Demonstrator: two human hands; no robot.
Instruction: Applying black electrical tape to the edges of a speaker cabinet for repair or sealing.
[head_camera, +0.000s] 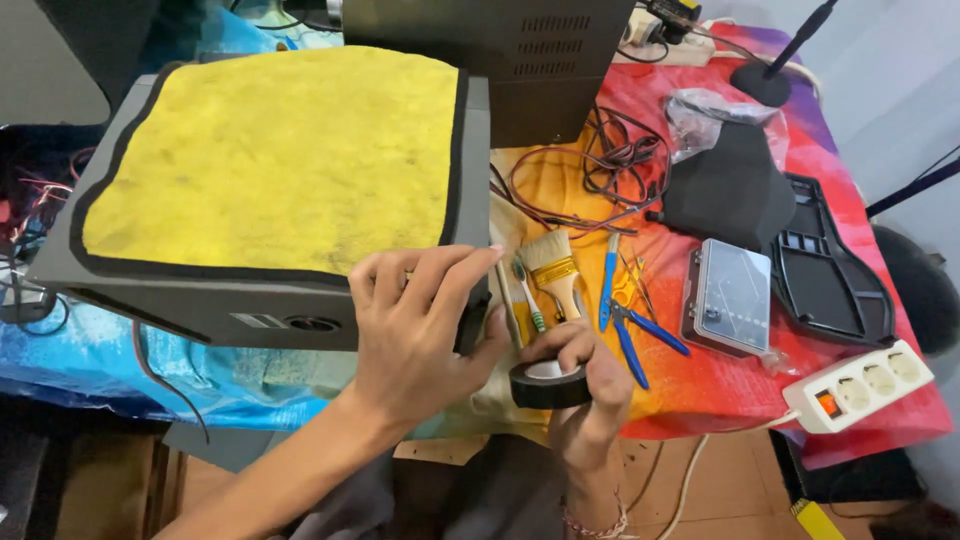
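Two hands: right hand (585, 385) grips black tape roll (548, 384); left hand (415, 325) pinches its end (keep taut) at grey case (260, 300).

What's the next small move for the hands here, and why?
Probably pull a short length off the black tape roll. The right hand grips the roll, while the left hand rests at the corner of the grey box; no free tape end shows.
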